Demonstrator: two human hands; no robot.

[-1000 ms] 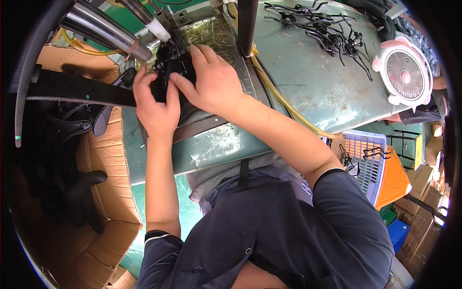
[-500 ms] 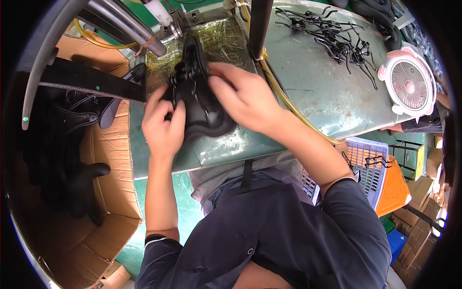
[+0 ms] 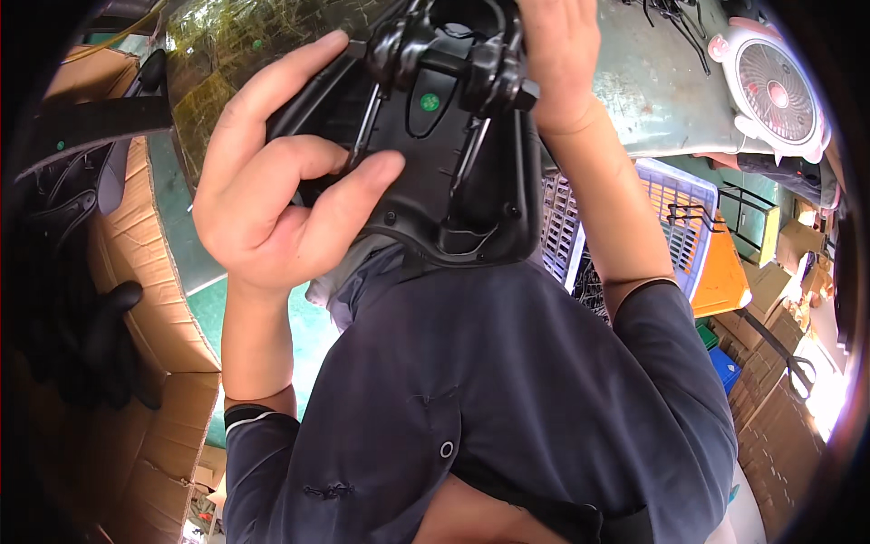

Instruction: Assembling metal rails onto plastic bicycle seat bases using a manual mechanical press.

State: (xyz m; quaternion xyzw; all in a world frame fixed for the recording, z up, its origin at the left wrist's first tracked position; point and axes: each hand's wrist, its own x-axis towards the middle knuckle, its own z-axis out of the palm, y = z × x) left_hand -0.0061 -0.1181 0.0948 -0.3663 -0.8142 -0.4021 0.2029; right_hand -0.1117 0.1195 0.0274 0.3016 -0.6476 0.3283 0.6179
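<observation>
A black bicycle saddle (image 3: 420, 172) is held up close, underside facing me, with its two metal rails and a seat clamp (image 3: 453, 59) showing. Its rounded rear edge points toward my body, and its nose runs past the upper edge of the picture. My left hand (image 3: 272, 172) grips the saddle's left side, thumb and bent finger by the left rail and index finger stretched along the edge. On the opposite side my right hand (image 3: 562, 72) holds the saddle beside the clamp; its fingertips are cut off or hidden.
At left stands an open cardboard box (image 3: 159, 272) holding several black saddles (image 3: 91, 335). Black metal parts lie on the green metal table (image 3: 643, 91), near a pink and white fan (image 3: 775, 86). A purple crate (image 3: 693, 204) and an orange bin (image 3: 722, 281) stand at right.
Both hands have lifted the saddle off the table and brought it nearer to me, so it looks larger. The view has shifted, and the press-like machine parts are mostly out of the picture.
</observation>
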